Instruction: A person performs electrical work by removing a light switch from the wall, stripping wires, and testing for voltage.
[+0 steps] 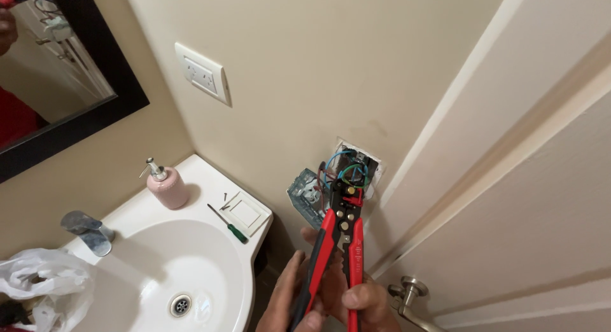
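You are in a small home bathroom: a white corner sink [191, 268] with a chrome tap [89, 231], a pink soap dispenser [167, 185] on its rim, a black-framed mirror [95, 84] on the beige wall [305, 64], and a white door [528, 198] with a lever handle [410, 297].

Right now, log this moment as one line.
hands: both hands grip red-handled black wire stripper | tool head: at coloured wires in open wall box | sink: green-handled screwdriver, white cover plate

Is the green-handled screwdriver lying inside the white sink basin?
No, the green-handled screwdriver lies on the flat rim of the white sink, beside a white rectangular cover plate, outside the basin.
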